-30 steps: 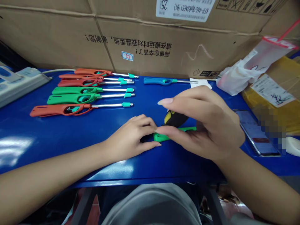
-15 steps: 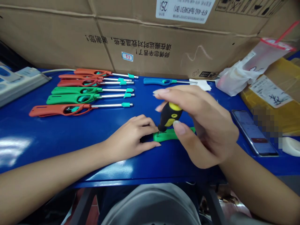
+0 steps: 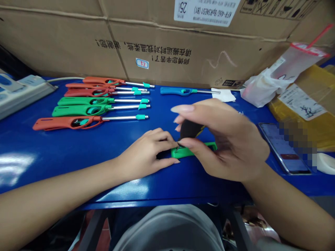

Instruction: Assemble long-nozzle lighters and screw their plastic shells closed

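Note:
A green lighter lies flat on the blue table in front of me. My left hand is closed on its left end, thumb and fingers pinching it against the table. My right hand is wrapped round a stubby black and yellow screwdriver, with the tip standing on the lighter's left end. Most of the lighter is hidden under my right hand.
Several red and green long-nosed lighters lie in a row at the back left, a blue lighter behind my hands. Cardboard boxes wall the back. A power strip is at left, a phone and plastic bags at right.
My right hand has turned round the screwdriver, so the yellow part of the handle is now mostly covered. My left hand and the green lighter have stayed put.

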Demonstrator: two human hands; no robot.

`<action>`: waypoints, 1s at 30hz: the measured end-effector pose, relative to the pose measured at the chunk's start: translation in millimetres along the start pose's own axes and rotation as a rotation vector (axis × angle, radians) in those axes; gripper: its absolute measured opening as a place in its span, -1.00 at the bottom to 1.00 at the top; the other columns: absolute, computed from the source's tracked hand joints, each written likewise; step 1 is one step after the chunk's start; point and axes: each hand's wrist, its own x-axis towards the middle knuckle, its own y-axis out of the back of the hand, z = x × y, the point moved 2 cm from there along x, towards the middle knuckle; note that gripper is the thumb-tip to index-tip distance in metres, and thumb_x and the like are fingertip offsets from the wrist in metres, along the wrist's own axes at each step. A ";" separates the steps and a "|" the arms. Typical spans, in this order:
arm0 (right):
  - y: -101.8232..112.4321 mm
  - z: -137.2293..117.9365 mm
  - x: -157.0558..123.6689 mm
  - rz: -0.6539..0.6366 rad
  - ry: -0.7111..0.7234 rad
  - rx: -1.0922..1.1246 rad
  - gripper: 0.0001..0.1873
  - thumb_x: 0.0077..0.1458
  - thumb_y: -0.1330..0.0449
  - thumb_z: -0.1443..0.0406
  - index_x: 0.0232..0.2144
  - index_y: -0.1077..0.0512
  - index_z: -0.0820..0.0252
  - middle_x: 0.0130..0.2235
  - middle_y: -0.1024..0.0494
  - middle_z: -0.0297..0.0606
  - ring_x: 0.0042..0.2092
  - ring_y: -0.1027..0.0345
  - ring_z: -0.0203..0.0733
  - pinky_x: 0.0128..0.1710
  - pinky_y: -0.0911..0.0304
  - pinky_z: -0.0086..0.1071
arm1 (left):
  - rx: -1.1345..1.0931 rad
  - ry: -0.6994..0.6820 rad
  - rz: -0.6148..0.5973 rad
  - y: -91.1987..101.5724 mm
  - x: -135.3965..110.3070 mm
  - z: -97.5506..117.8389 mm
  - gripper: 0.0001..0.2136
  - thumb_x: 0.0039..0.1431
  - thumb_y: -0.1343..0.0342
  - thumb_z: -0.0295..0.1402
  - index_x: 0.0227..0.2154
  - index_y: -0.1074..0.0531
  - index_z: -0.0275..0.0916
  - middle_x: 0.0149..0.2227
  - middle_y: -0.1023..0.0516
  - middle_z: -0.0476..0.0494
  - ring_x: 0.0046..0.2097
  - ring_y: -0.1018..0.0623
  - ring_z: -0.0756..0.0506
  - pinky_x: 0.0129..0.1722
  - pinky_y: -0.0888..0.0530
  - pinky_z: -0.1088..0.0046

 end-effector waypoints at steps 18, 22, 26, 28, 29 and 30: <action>2.1 -4.2 1.5 -0.076 -0.024 -0.178 -0.57 0.34 -0.20 0.39 0.22 -0.38 0.12 0.12 -0.60 -0.17 0.13 -0.50 -0.10 0.24 -0.43 -0.16 | -0.018 0.001 -0.013 -1.7 -0.4 -2.1 -0.78 0.37 -0.25 -0.21 -0.04 -0.60 -0.20 -0.03 -0.62 -0.18 0.03 -0.56 -0.24 0.07 -0.50 0.13; 3.5 -3.4 0.4 -0.108 -0.065 -0.132 -0.53 0.31 -0.21 0.44 0.23 -0.36 0.12 0.14 -0.61 -0.22 0.13 -0.49 -0.14 0.24 -0.42 -0.20 | 0.006 -0.004 0.015 -0.4 -0.6 1.2 -0.81 0.37 -0.26 -0.23 -0.08 -0.61 -0.19 -0.04 -0.63 -0.17 0.01 -0.57 -0.23 0.02 -0.49 0.18; 4.5 -4.1 0.7 -0.005 -0.006 -0.234 -0.62 0.24 -0.38 0.28 0.08 -0.47 0.16 -0.09 -0.66 -0.22 -0.05 -0.50 -0.12 0.07 -0.52 -0.20 | -0.022 0.032 -0.001 0.2 0.0 1.7 -0.81 0.36 -0.26 -0.23 -0.09 -0.60 -0.22 -0.05 -0.62 -0.17 -0.04 -0.56 -0.19 -0.05 -0.50 0.24; 4.4 -4.3 -0.1 -0.039 -0.046 -0.177 -0.58 0.30 -0.29 0.33 0.18 -0.42 0.13 0.09 -0.62 -0.18 0.09 -0.50 -0.07 0.18 -0.48 -0.14 | -0.014 0.005 0.012 0.1 0.0 1.3 -0.78 0.36 -0.27 -0.23 -0.04 -0.60 -0.21 -0.11 -0.62 -0.14 -0.08 -0.56 -0.18 -0.07 -0.49 0.25; 4.4 -3.9 -0.9 -0.064 -0.093 -0.123 -0.53 0.32 -0.23 0.36 0.25 -0.37 0.09 0.21 -0.56 -0.17 0.17 -0.48 -0.05 0.22 -0.47 -0.12 | -0.003 -0.014 0.027 0.0 -0.2 1.0 -0.77 0.36 -0.27 -0.23 -0.03 -0.60 -0.21 -0.13 -0.62 -0.14 -0.10 -0.56 -0.18 -0.07 -0.49 0.24; 4.3 -3.2 -1.8 -0.082 -0.145 -0.065 -0.47 0.33 -0.17 0.39 0.31 -0.33 0.04 0.31 -0.48 -0.20 0.22 -0.46 -0.04 0.24 -0.47 -0.12 | 0.009 -0.030 0.041 -0.1 -0.5 0.8 -0.76 0.36 -0.28 -0.22 -0.02 -0.60 -0.22 -0.13 -0.63 -0.14 -0.11 -0.56 -0.18 -0.07 -0.49 0.24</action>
